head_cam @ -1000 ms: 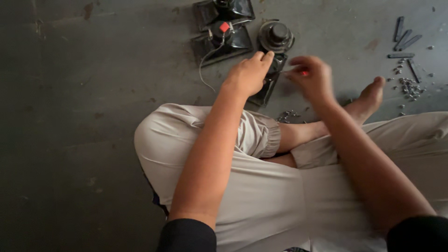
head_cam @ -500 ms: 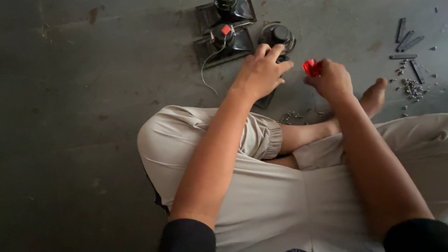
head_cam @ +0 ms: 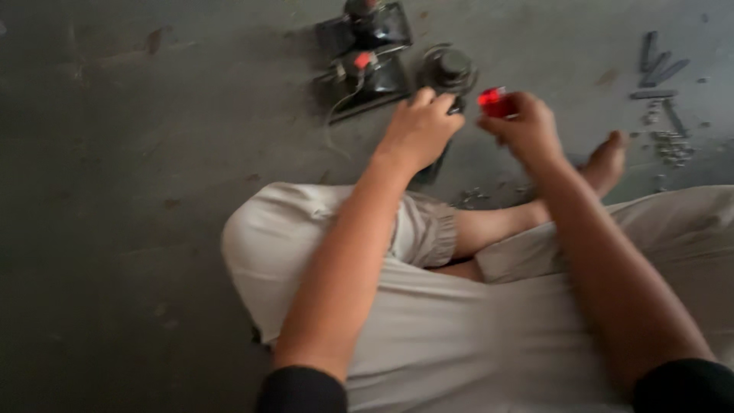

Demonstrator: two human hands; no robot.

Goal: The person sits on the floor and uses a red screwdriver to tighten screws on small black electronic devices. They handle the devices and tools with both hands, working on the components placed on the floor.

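Left hand: the left hand (head_cam: 419, 131) rests curled over a dark metal part (head_cam: 447, 73) on the floor; its grip is closed on the part's near edge.
Right hand: the right hand (head_cam: 526, 131) pinches a small red piece (head_cam: 493, 102) between its fingertips, just right of the dark part.
Nearby: two black units (head_cam: 365, 53) lie beyond; loose screws (head_cam: 671, 145) are scattered near the bare foot (head_cam: 605, 162).

A dark grey concrete floor (head_cam: 138, 199) is seen across the whole view, marked with a few rust-coloured stains (head_cam: 155, 40) and small scuffs. It is lit softly and evenly. No wall, window or furniture is shown. The picture is slightly blurred.
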